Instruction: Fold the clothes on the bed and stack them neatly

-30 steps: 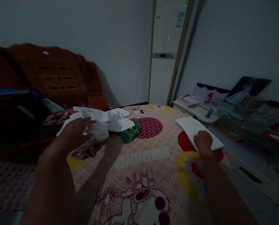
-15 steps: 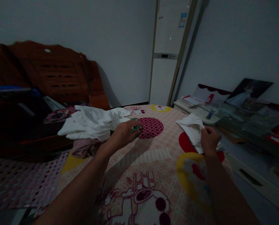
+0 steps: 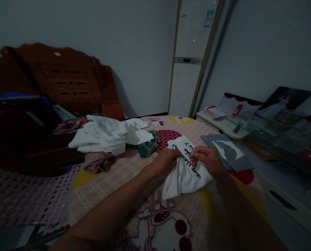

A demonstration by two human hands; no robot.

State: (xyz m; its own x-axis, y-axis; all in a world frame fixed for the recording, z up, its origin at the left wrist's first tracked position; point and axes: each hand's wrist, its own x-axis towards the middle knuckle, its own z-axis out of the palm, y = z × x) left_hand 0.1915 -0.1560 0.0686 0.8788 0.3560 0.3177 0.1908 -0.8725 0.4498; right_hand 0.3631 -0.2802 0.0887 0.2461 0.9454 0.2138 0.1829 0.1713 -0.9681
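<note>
A white garment with black handwriting-style lettering (image 3: 190, 176) lies bunched on the table in front of me. My left hand (image 3: 168, 158) is closed on its left edge, its fingertips partly hidden in the cloth. Over the lettering, my right hand (image 3: 207, 160) has its fingers curled in toward the thumb; whether cloth is pinched there I cannot tell. Just right of that hand lies a folded grey garment with a white print (image 3: 228, 153). A green patterned cloth (image 3: 148, 146) rests beyond my left hand, beside a heap of white clothing (image 3: 108, 134).
The table wears a pink patterned cloth (image 3: 113, 190). A dusty-pink cloth (image 3: 96, 162) sits at its left edge. A wooden bench (image 3: 66, 83) stands behind left, a tall white air conditioner (image 3: 184, 87) at the back, and a glass-topped cabinet (image 3: 270, 134) on the right.
The white garment has come from the right side to the middle, uncovering the grey one. My left hand has left the green cloth and taken the white garment; my right hand has moved left.
</note>
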